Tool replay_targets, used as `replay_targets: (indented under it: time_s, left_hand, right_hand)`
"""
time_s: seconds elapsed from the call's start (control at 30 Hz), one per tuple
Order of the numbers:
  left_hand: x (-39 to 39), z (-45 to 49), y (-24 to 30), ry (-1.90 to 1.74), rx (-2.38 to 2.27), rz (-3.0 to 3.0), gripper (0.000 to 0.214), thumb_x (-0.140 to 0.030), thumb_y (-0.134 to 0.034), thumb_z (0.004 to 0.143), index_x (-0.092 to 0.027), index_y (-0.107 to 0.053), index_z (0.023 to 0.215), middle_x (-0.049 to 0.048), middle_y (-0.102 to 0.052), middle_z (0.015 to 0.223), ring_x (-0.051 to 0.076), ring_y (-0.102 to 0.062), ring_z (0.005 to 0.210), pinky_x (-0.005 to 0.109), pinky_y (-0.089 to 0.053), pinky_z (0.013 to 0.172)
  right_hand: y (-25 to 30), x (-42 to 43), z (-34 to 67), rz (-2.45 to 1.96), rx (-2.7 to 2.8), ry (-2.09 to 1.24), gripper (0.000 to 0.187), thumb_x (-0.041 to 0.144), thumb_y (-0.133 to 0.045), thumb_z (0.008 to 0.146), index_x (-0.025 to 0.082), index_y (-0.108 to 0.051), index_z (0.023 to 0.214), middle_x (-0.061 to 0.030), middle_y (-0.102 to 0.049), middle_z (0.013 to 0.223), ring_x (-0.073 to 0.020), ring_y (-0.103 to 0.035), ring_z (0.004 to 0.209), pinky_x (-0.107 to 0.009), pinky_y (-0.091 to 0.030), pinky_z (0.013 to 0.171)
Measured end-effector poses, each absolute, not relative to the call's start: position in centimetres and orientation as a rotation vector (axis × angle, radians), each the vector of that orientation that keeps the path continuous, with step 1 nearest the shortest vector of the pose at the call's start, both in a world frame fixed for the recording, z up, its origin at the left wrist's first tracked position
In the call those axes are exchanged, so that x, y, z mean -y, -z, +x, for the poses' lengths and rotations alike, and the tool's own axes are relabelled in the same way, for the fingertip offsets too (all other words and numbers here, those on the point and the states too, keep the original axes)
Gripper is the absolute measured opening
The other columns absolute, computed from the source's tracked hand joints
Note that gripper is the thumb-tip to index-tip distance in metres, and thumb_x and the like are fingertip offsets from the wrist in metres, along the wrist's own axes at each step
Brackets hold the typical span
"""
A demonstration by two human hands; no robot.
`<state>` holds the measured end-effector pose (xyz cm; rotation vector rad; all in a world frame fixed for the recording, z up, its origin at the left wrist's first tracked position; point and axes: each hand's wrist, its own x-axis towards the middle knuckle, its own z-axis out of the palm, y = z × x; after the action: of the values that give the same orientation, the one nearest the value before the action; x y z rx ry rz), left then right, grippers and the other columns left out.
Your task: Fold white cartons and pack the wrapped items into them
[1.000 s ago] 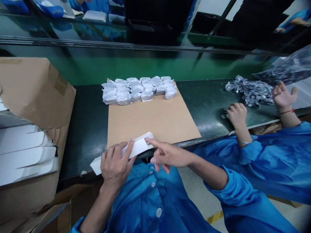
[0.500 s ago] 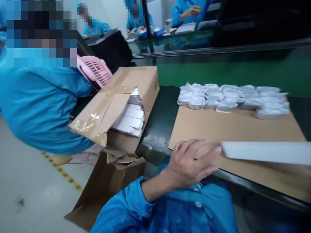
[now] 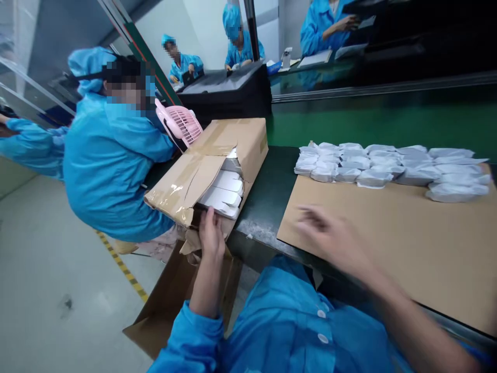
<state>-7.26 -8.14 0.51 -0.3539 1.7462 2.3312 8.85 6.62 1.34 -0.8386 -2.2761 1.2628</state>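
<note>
My left hand (image 3: 212, 237) is at the torn opening of a brown cardboard carton (image 3: 248, 140). Its fingers reach up, apart, against the lower edge of the white flat boxes (image 3: 221, 194) stacked inside; the contact is partly hidden. My right hand (image 3: 328, 233), smeared by motion, hovers over the near left part of a brown cardboard sheet (image 3: 373, 228); whether its fingers hold anything does not show. Along the far side of that sheet lie several white wrapped packets (image 3: 375, 176) in close rows.
A second open carton (image 3: 155, 321) stands low, below the table edge. A pink fan (image 3: 182, 122) and a black bin (image 3: 233, 93) are behind the first carton. One co-worker (image 3: 108, 145) sits close on the left; others work beyond the dark green table (image 3: 272, 171).
My left hand has moved left from the cardboard sheet to the carton's opening. My right hand has come into view over the sheet. The long white piece at right is out of view.
</note>
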Motion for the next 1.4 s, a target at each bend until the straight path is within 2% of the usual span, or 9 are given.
replay_targets:
  time_s: [0.1,0.23,0.63,0.8,0.9,1.0,1.17,1.27,1.4]
  left_hand:
    - [6.9,-8.9,-0.8,-2.358,-1.709,-0.502,0.032,-0.04,-0.058,0.09,-0.02,-0.059,0.114,0.0086,-0.06,0.125,0.019,-0.058,0.117,0.033,-0.052,0.092]
    - [7.0,-10.6,-1.7,-2.368,-1.655,-0.622,0.036,-0.041,-0.058,0.091,-0.015,-0.058,0.117,0.0097,-0.06,0.121,0.021,-0.061,0.104,0.041,-0.054,0.086]
    - [7.3,-11.0,-4.2,-2.387,-1.559,-0.544,0.031,-0.035,-0.057,0.092,-0.016,-0.06,0.116,0.0081,-0.065,0.112,0.019,-0.064,0.096,0.037,-0.056,0.081]
    - [10.3,-1.7,-4.9,-2.388,-1.448,-0.333,0.029,-0.037,-0.056,0.088,-0.022,-0.066,0.111,0.0057,-0.071,0.106,0.02,-0.066,0.1,0.03,-0.057,0.079]
    - [11.6,5.1,-3.3,-2.095,-1.434,-0.156,0.044,-0.04,-0.073,0.072,-0.022,-0.066,0.111,0.0071,-0.073,0.098,0.026,-0.069,0.093,0.035,-0.058,0.076]
    - [10.1,8.2,-2.5,-1.796,-1.409,0.227,0.06,-0.05,-0.074,0.068,-0.021,-0.061,0.12,0.0096,-0.073,0.103,0.031,-0.069,0.095,0.04,-0.058,0.079]
    - [1.6,5.5,-4.1,-1.615,-1.811,1.104,0.071,-0.04,-0.077,0.071,-0.028,-0.05,0.136,0.0079,-0.056,0.137,0.028,-0.053,0.124,0.038,-0.045,0.102]
    - [-3.3,3.5,-5.7,-1.347,-1.958,1.564,0.05,-0.035,-0.076,0.073,-0.028,-0.062,0.12,0.0061,-0.06,0.127,0.026,-0.053,0.12,0.037,-0.041,0.104]
    - [-7.4,2.6,-6.3,-0.932,-1.901,1.622,0.022,-0.034,-0.07,0.076,-0.022,-0.068,0.094,0.0041,-0.064,0.09,0.02,-0.059,0.081,0.031,-0.047,0.074]
  right_hand:
    - [-2.8,-4.4,4.1,-0.532,2.372,-1.499,0.055,0.037,-0.061,0.085,0.025,-0.05,0.137,-0.0083,-0.06,0.127,-0.0226,-0.062,0.103,-0.038,-0.051,0.09]
    - [-2.6,-1.4,-0.9,-0.558,2.348,-1.55,0.065,0.026,-0.058,0.084,0.013,-0.038,0.145,-0.0164,-0.051,0.136,-0.0245,-0.057,0.113,-0.042,-0.044,0.101]
    - [-3.7,-0.6,1.4,-0.421,2.31,-1.679,0.059,0.021,-0.059,0.081,0.017,-0.046,0.138,-0.01,-0.059,0.127,-0.0139,-0.063,0.082,-0.037,-0.049,0.092]
    - [-3.2,-4.2,10.3,-0.542,1.992,-1.88,0.061,0.038,-0.057,0.087,0.023,-0.038,0.143,-0.0128,-0.054,0.133,-0.0168,-0.063,0.094,-0.036,-0.052,0.086]
    - [-2.9,-5.5,16.9,-0.606,1.76,-2.138,0.075,0.053,-0.058,0.087,0.023,-0.03,0.149,-0.0174,-0.047,0.142,-0.0228,-0.062,0.111,-0.041,-0.051,0.092]
    - [-3.3,-5.1,20.6,-0.509,1.64,-2.254,0.089,0.053,-0.071,0.078,0.025,-0.028,0.151,-0.0147,-0.041,0.15,-0.0267,-0.052,0.128,-0.043,-0.045,0.103]
    - [-2.8,-8.3,21.0,-0.76,1.39,-1.892,0.083,0.04,-0.075,0.075,0.021,-0.036,0.146,-0.0099,-0.049,0.145,-0.0254,-0.05,0.13,-0.037,-0.046,0.103]
    - [-2.4,-11.3,21.2,-0.939,1.361,-1.79,0.069,0.04,-0.069,0.078,0.016,-0.045,0.138,-0.0116,-0.059,0.133,-0.0248,-0.06,0.114,-0.035,-0.053,0.09]
    - [-2.7,-12.8,21.3,-1.017,1.492,-1.75,0.061,0.042,-0.062,0.083,0.015,-0.048,0.136,-0.0108,-0.062,0.127,-0.0226,-0.063,0.106,-0.031,-0.053,0.082]
